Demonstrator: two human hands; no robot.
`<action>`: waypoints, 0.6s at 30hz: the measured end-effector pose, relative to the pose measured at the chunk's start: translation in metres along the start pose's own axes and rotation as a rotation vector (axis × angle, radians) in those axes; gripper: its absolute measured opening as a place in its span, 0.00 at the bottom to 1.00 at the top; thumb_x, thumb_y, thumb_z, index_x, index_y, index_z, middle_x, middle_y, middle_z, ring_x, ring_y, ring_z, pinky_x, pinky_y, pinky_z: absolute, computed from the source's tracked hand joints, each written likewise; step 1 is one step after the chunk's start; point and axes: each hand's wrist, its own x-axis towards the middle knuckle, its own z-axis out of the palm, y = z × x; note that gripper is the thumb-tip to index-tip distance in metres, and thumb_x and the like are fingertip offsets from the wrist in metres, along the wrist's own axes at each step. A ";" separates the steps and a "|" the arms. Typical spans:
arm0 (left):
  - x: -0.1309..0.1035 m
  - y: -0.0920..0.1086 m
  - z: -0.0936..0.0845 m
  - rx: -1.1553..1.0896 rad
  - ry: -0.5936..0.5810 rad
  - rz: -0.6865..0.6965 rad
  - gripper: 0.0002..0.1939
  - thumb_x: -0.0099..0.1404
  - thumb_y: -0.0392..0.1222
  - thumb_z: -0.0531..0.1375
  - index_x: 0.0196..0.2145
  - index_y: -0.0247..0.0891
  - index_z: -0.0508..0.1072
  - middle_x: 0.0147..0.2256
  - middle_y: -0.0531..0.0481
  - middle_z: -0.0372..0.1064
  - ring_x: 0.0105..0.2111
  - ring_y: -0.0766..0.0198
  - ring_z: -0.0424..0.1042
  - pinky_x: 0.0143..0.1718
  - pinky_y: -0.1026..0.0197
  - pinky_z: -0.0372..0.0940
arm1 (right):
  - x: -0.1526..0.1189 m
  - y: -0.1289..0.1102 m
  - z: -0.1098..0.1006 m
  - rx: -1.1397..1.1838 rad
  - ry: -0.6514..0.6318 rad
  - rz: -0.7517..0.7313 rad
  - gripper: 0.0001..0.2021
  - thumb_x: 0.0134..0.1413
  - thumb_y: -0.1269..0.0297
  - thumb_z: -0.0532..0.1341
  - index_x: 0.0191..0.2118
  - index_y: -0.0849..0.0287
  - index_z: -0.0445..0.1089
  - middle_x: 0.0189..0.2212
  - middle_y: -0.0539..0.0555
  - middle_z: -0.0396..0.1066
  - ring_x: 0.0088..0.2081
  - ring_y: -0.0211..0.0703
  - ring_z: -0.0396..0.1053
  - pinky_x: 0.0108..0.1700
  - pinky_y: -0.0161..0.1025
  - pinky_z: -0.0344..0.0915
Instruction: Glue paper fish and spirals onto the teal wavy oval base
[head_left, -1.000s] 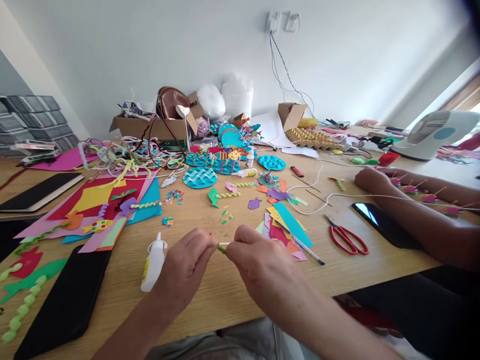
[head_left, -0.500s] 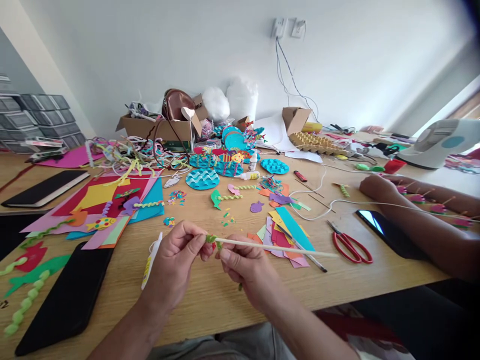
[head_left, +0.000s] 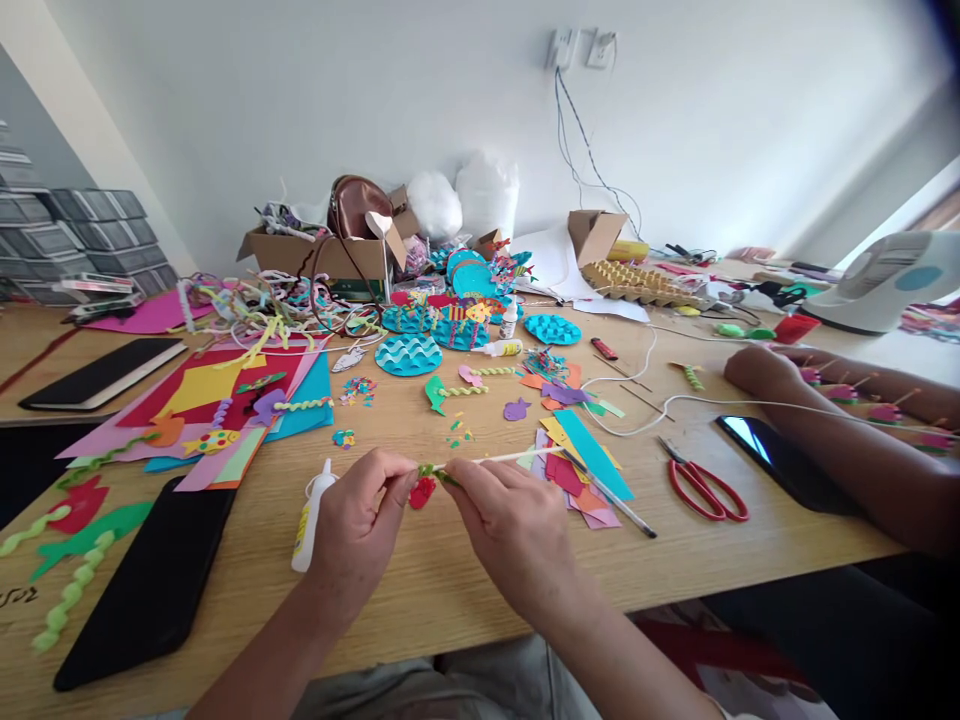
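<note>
Near the table's front, my left hand [head_left: 367, 510] pinches a green fuzzy stem [head_left: 426, 470] wound round the end of a thin pale stick [head_left: 525, 455]. A small red piece [head_left: 422, 491] hangs just below the winding, beside my left fingertips. My right hand [head_left: 510, 520] is closed on the stick and green stem, close to my left; its fingers hide part of both. The stick's free end points right, over paper scraps [head_left: 574, 475]. Left of my left hand lies a white glue bottle [head_left: 306, 530].
Red-handled scissors [head_left: 705, 490] and a phone [head_left: 772, 465] lie at right, beside another person's arms [head_left: 832, 450]. Coloured sheets [head_left: 150, 400], a black case [head_left: 150, 590] and paper fish [head_left: 90, 540] are at left. Blue discs [head_left: 409, 355] and a cardboard box [head_left: 315, 260] stand behind.
My right hand has turned over, its back now upward, covering more of the stem. The stick's free end has tilted up and less of it shows. The red piece is more visible.
</note>
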 end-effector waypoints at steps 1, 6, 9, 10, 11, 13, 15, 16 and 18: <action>0.000 0.001 -0.001 -0.015 -0.004 -0.007 0.04 0.61 0.36 0.56 0.28 0.38 0.69 0.24 0.54 0.68 0.25 0.68 0.67 0.27 0.66 0.61 | 0.002 0.002 -0.002 -0.006 -0.004 -0.023 0.07 0.58 0.67 0.55 0.31 0.58 0.69 0.21 0.50 0.69 0.24 0.35 0.65 0.26 0.32 0.49; 0.002 0.008 -0.004 -0.201 -0.057 -0.092 0.05 0.61 0.37 0.55 0.27 0.38 0.68 0.23 0.55 0.68 0.25 0.67 0.68 0.27 0.67 0.63 | 0.010 0.008 -0.011 0.021 0.007 -0.059 0.08 0.59 0.64 0.55 0.35 0.58 0.71 0.21 0.50 0.70 0.23 0.34 0.65 0.25 0.31 0.49; 0.003 0.010 -0.005 -0.311 -0.102 -0.144 0.05 0.60 0.37 0.55 0.27 0.38 0.68 0.22 0.55 0.66 0.24 0.68 0.67 0.26 0.68 0.62 | 0.011 0.010 -0.015 0.003 -0.036 -0.088 0.10 0.58 0.66 0.54 0.30 0.57 0.70 0.18 0.48 0.67 0.21 0.33 0.62 0.24 0.32 0.46; 0.004 0.010 -0.005 -0.341 -0.121 -0.168 0.04 0.60 0.37 0.55 0.27 0.38 0.68 0.22 0.55 0.66 0.24 0.68 0.67 0.26 0.68 0.62 | 0.012 0.010 -0.016 -0.007 -0.042 -0.099 0.10 0.58 0.67 0.54 0.28 0.58 0.70 0.17 0.47 0.66 0.20 0.32 0.61 0.24 0.32 0.45; 0.004 0.009 -0.005 -0.364 -0.143 -0.194 0.04 0.60 0.37 0.55 0.28 0.37 0.68 0.23 0.55 0.66 0.24 0.68 0.66 0.26 0.67 0.62 | 0.012 0.011 -0.017 -0.015 -0.044 -0.112 0.11 0.58 0.67 0.54 0.27 0.58 0.70 0.17 0.47 0.65 0.20 0.32 0.60 0.23 0.33 0.45; 0.004 0.008 -0.005 -0.394 -0.194 -0.245 0.04 0.60 0.39 0.56 0.28 0.37 0.68 0.24 0.54 0.66 0.24 0.68 0.65 0.26 0.67 0.62 | 0.012 0.013 -0.018 -0.029 -0.046 -0.139 0.12 0.58 0.68 0.54 0.26 0.58 0.69 0.16 0.47 0.64 0.19 0.32 0.58 0.23 0.33 0.43; 0.005 0.007 -0.006 -0.397 -0.248 -0.260 0.05 0.59 0.41 0.57 0.29 0.38 0.68 0.26 0.53 0.66 0.24 0.68 0.64 0.25 0.66 0.61 | 0.012 0.014 -0.019 -0.040 -0.042 -0.161 0.12 0.58 0.70 0.53 0.25 0.58 0.68 0.16 0.46 0.63 0.19 0.32 0.57 0.23 0.34 0.42; 0.006 0.007 -0.006 -0.382 -0.265 -0.249 0.05 0.58 0.42 0.58 0.29 0.38 0.68 0.26 0.53 0.65 0.24 0.68 0.63 0.25 0.66 0.60 | 0.012 0.015 -0.019 -0.044 -0.041 -0.173 0.11 0.57 0.70 0.53 0.25 0.58 0.67 0.16 0.46 0.63 0.19 0.32 0.57 0.23 0.34 0.42; 0.009 0.008 -0.006 -0.302 -0.267 -0.207 0.05 0.58 0.41 0.58 0.26 0.38 0.67 0.24 0.54 0.63 0.24 0.68 0.61 0.24 0.66 0.58 | 0.012 0.015 -0.018 -0.047 -0.047 -0.192 0.12 0.57 0.71 0.53 0.25 0.59 0.67 0.16 0.46 0.63 0.20 0.32 0.57 0.23 0.34 0.42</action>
